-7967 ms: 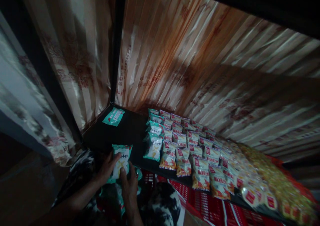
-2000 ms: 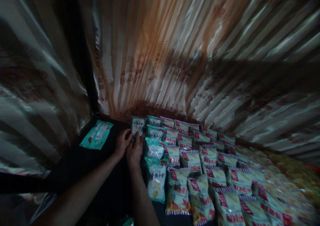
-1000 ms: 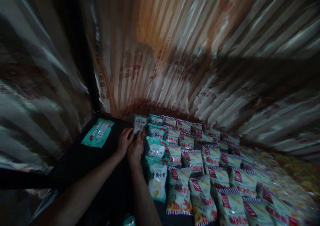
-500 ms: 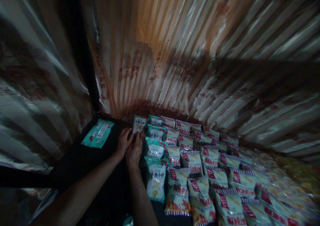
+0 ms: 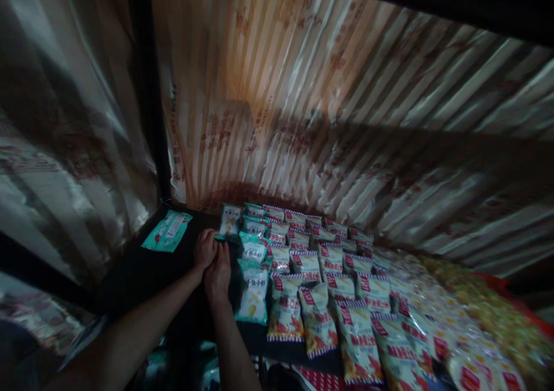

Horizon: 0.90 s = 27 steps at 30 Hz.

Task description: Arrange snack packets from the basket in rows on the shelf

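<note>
My left hand (image 5: 205, 249) and my right hand (image 5: 218, 271) are close together over the black tabletop, fingers curled. Their fingertips meet at a narrow teal packet edge (image 5: 227, 238). Whether this edge belongs to the upright snack packet (image 5: 229, 219) just beyond or to a second one, I cannot tell. That upright packet is white and teal with dark lettering. Right of my hands stands a column of matching teal-and-white snack packets (image 5: 253, 290). Another teal packet (image 5: 168, 231) lies flat on the left, its back face up.
Rows of white-and-red snack bags (image 5: 285, 307) with striped edges fill the right side. Beyond them are heaps of clear-wrapped goods (image 5: 437, 295) and yellow-wrapped goods (image 5: 480, 293). Printed plastic sheeting (image 5: 277, 119) hangs behind, with a dark post (image 5: 151, 90) at the corner.
My hands have drawn back slightly from the upright packet, which stays standing. The view has shifted, showing more of the goods at right and below the table's front edge.
</note>
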Motion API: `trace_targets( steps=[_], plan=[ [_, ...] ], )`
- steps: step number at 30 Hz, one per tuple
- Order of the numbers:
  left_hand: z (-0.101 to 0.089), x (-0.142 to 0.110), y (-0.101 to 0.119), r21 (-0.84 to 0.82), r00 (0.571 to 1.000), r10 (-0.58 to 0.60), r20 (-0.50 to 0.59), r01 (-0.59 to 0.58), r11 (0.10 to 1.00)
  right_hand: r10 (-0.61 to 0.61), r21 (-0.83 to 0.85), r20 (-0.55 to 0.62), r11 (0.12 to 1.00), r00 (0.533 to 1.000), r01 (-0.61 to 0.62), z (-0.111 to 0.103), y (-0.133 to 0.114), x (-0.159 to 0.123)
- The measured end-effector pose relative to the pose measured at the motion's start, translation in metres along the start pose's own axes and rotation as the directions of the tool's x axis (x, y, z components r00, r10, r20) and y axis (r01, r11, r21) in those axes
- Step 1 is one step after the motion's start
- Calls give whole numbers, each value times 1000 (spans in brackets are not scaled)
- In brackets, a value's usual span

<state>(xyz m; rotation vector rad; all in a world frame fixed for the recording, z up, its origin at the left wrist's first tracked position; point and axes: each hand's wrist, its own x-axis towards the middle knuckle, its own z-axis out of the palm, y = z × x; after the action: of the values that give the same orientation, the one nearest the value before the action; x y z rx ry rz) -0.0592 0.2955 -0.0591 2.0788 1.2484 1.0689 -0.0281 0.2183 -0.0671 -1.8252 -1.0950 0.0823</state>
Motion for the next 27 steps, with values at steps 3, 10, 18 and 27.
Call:
trace_targets(
  steps=[3, 10, 18, 27],
  plan=[
    [-11, -18, 1, -1, 998, -15, 55, 16, 1000, 15, 8, 42, 1000, 999, -15, -12, -11, -13],
    [-42, -61, 7, -45, 984, -5, 176, 13, 999, -11, 97, 94, 995, 995, 2, -44, -38, -55],
    [-68, -115, 15, -98, 974, -34, 224, 57, 994, -64, 83, 141, 995, 988, 53, -58, -36, -106],
    [-93, -164, 21, -141, 974, -14, 228, 47, 989, -140, 83, 146, 988, 979, 129, -79, -46, -159]
  ],
)
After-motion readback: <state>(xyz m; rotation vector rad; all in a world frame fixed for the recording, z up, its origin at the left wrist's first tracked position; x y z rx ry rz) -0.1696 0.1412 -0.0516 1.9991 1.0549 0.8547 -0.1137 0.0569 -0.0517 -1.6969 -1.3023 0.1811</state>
